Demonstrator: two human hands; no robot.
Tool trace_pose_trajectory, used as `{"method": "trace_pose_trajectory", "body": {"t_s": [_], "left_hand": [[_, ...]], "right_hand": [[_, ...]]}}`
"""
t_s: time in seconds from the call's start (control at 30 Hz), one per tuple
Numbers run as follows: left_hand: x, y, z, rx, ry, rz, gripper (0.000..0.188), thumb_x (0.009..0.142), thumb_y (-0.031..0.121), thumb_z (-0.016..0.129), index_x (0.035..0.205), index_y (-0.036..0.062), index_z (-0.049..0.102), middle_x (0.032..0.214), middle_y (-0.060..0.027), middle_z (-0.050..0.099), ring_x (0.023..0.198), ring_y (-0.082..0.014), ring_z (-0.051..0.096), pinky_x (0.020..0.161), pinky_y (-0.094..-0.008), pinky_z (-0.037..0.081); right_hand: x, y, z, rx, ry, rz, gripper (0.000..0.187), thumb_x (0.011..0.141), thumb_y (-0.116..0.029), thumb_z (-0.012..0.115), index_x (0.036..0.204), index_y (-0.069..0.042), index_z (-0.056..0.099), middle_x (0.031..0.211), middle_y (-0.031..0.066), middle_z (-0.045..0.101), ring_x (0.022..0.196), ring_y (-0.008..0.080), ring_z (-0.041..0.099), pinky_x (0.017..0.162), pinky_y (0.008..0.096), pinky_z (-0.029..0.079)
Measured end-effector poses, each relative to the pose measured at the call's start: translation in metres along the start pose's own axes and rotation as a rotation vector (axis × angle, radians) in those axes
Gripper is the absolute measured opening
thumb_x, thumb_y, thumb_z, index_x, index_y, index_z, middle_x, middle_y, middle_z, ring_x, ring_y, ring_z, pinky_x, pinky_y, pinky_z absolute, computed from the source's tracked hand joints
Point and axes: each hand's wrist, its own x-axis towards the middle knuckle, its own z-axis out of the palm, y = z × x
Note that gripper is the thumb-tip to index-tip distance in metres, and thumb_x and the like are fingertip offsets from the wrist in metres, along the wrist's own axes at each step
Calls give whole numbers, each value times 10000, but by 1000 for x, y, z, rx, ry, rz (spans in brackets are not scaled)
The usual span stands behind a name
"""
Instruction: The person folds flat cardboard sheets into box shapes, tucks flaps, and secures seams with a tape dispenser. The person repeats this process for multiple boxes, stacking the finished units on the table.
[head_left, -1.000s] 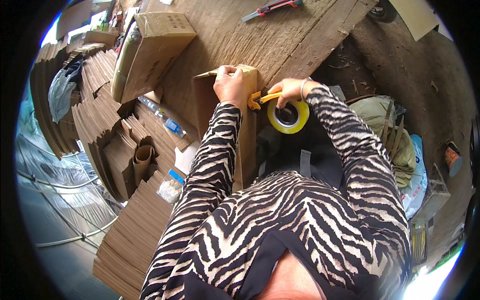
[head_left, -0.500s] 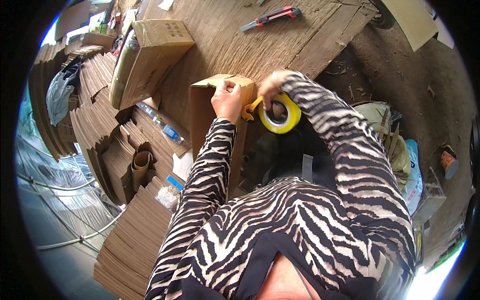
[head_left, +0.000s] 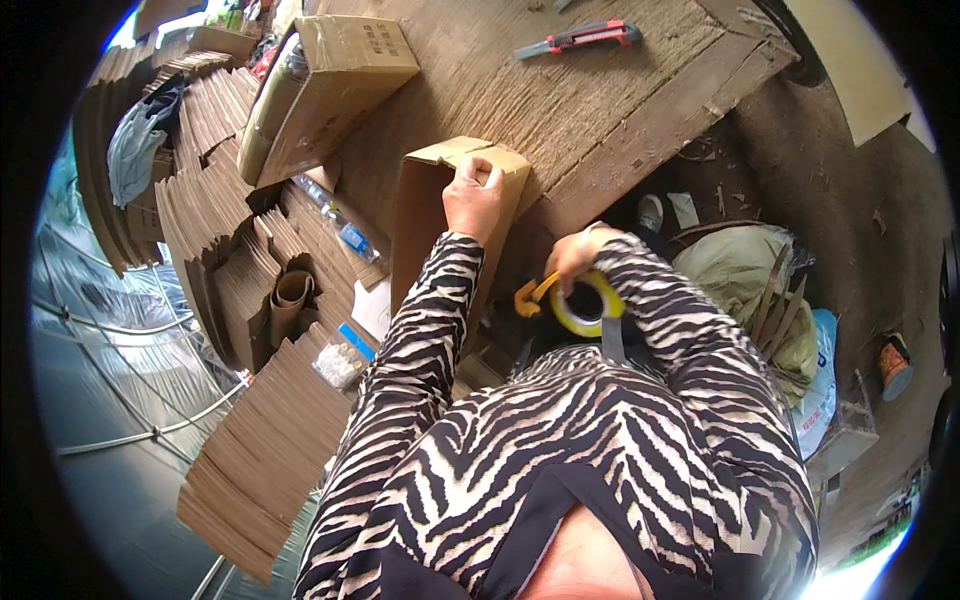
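A cardboard box (head_left: 512, 195) stands open in front of me at the edge of the wooden table. My left hand (head_left: 472, 205) is closed on the upper edge of this box, thumb and fingers pinched together. Off to the box's right, near my body, my right hand (head_left: 578, 252) grips a tape dispenser (head_left: 527, 299) with an orange head. On the dispenser sits a large yellow tape roll (head_left: 572, 321). The dispenser and the box are apart; whether a strip of tape runs between them I cannot tell.
A red and black utility knife (head_left: 582, 39) lies on the wooden table (head_left: 600, 120). At the back left stands a filled cardboard box (head_left: 355, 85). Stacks of flat cardboard (head_left: 250, 450) and a plastic bottle (head_left: 352, 238) are on the left. Sacks (head_left: 740, 262) lie on the right.
My right hand has drawn the tape dispenser away from the box, back toward my body. The left hand keeps its hold on the box edge. The whole view has shifted slightly.
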Motion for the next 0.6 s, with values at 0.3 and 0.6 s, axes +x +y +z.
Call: {"method": "trace_pose_trajectory", "body": {"t_s": [0.3,0.6], "left_hand": [[-7,-17,-76,197,156,309,541,805,192,726,1310,121,545,987,-86,668,903,-290,646,804,-400,519],[87,-55,-85,252,-318,852,258,747,144,748,1000,105,712,1011,-59,691,1006,-265,623,921,-371,487]], "right_hand": [[-154,48,-20,709,515,-189,731,704,-36,760,1384,0,494,1262,70,612,1042,140,594,929,260,477],[-159,19,-24,854,851,-345,739,721,-21,768,1398,-5,472,1282,61,590,1104,133,564,974,262,444]]}}
